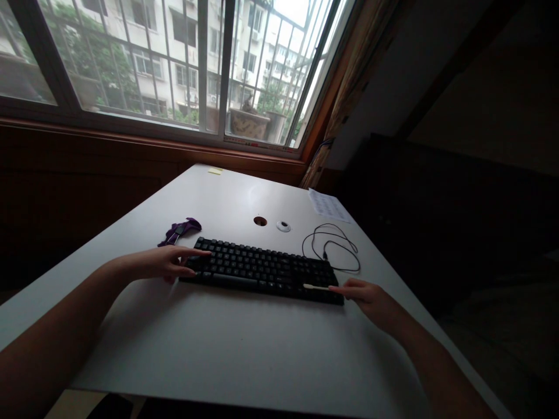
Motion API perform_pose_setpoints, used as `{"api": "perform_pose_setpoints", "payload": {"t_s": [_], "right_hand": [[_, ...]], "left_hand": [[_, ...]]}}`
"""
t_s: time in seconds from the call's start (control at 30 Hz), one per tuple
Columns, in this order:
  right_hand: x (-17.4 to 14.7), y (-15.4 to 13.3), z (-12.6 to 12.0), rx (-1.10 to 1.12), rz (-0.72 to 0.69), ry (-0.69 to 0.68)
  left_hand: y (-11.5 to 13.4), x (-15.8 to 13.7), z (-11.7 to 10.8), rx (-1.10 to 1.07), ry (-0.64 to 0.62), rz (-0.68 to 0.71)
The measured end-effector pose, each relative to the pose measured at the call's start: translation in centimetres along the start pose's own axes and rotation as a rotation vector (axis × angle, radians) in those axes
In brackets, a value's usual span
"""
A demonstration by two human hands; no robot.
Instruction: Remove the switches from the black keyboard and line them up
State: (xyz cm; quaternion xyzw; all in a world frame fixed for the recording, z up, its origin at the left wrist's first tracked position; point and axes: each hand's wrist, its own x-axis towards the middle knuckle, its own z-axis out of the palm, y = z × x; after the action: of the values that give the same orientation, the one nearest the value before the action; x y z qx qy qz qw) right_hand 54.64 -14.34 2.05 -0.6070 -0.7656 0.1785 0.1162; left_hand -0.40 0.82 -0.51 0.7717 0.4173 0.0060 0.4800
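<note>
A black keyboard (262, 269) lies at a slant on the white desk, its right end closer to me. My left hand (172, 262) is at its left end, with the forefinger stretched over the keys and the thumb apart from it; the other fingers are partly hidden. Pinched in my right hand (360, 292) is a slim pale stick with a slightly thicker head, like a small brush (318, 287). Its head touches or hovers just over the keys at the lower right; I cannot tell which. A black cable (336, 235) lies in loops behind the keyboard's right end.
A crumpled purple cloth thing (180, 231) lies behind my left hand. Past the keyboard are a round hole (260, 221) in the desk and its white ring-shaped cover (283, 226). Printed paper (327, 205) lies far right, a yellowish note (215, 171) far left. A barred window stands behind.
</note>
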Motion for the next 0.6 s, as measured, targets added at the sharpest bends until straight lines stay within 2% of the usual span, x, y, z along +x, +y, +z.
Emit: {"api": "perform_pose_setpoints", "payload": {"t_s": [0.13,0.43,0.6], "right_hand": [[-1.0,1.6,-0.7,0.027,0.052,0.002],[-0.1,1.0,0.6,0.131,0.014,0.074],[-0.1,1.3,0.9,0.186,0.02,0.051]], "left_hand": [[0.1,0.1,0.0,0.013,0.008,0.005],[-0.6,0.2,0.0,0.051,0.015,0.046],[-0.3,0.0,0.0,0.059,0.015,0.038]]}}
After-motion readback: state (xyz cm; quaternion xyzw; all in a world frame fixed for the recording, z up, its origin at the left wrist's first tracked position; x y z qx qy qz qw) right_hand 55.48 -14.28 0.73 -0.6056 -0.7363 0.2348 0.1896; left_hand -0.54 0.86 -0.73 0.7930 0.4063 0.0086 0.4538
